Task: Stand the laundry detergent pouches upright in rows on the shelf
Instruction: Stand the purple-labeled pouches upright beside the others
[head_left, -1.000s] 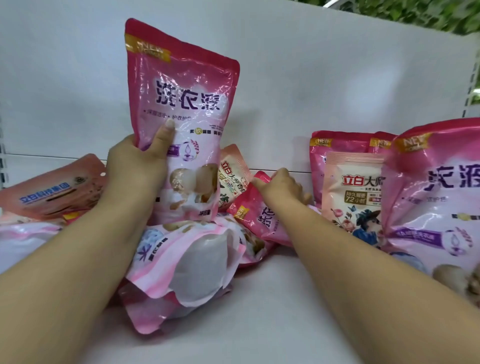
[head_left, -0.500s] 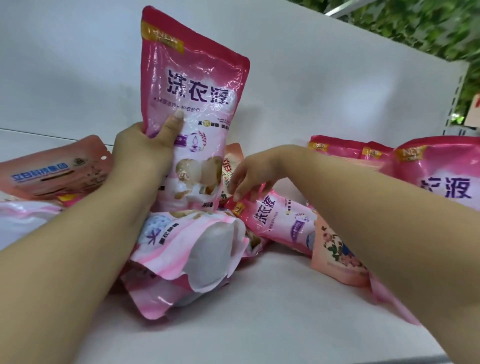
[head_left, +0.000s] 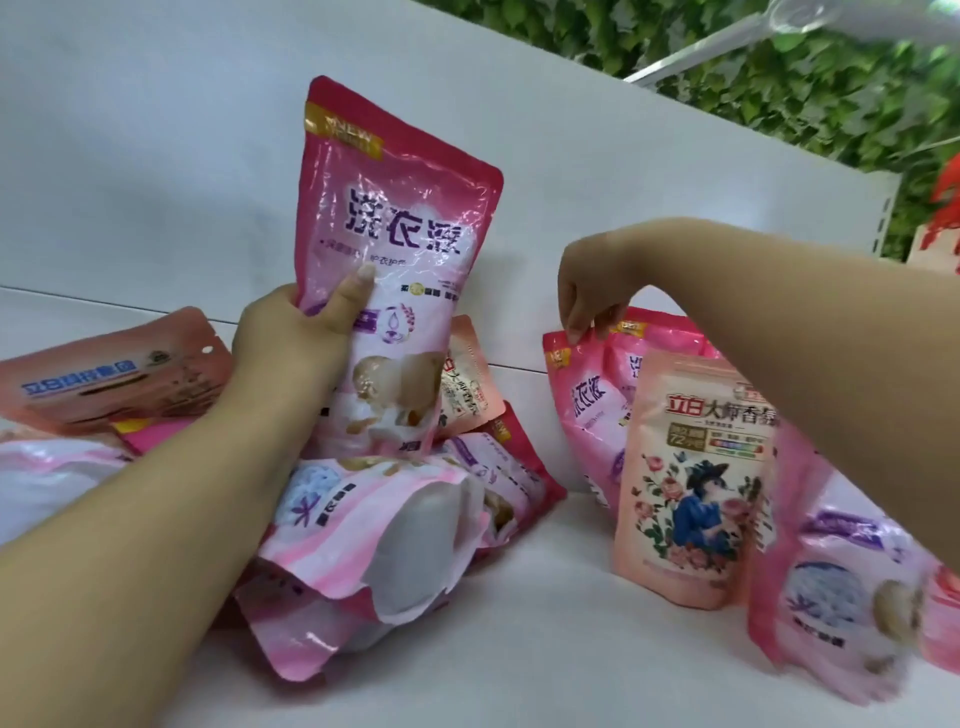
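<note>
In the middle of the frame, the left hand (head_left: 296, 348) grips a tall pink pouch (head_left: 400, 244) by its lower left edge, thumb across the printed front and the other fingers hidden behind it, holding it upright above a heap of fallen pouches (head_left: 395, 530) on the white shelf (head_left: 519, 649). At centre right, the right hand (head_left: 587, 306) reaches down with curled fingers and pinches the top seam of a pink pouch at the back (head_left: 582, 410), which stands behind a peach pouch printed with roses (head_left: 691, 478). At lower right a blurred pink pouch (head_left: 841, 587) leans toward the camera. At far left a peach pouch on its side (head_left: 114, 379) lies flat.

These pouches look like soft, glossy film bags full of liquid: probably fairly heavy for their size, slippery, and floppy in the upper half, with the weight sagging to the base. A grip low on the body with the thumb across the front, as the left hand has, likely controls the weight best. The flat top seam gives a stiff tab for tugging one straight, though a full pouch may slip from a pinch there. Setting each down on its spread base, pressed beside a neighbour, should keep it standing.
</note>
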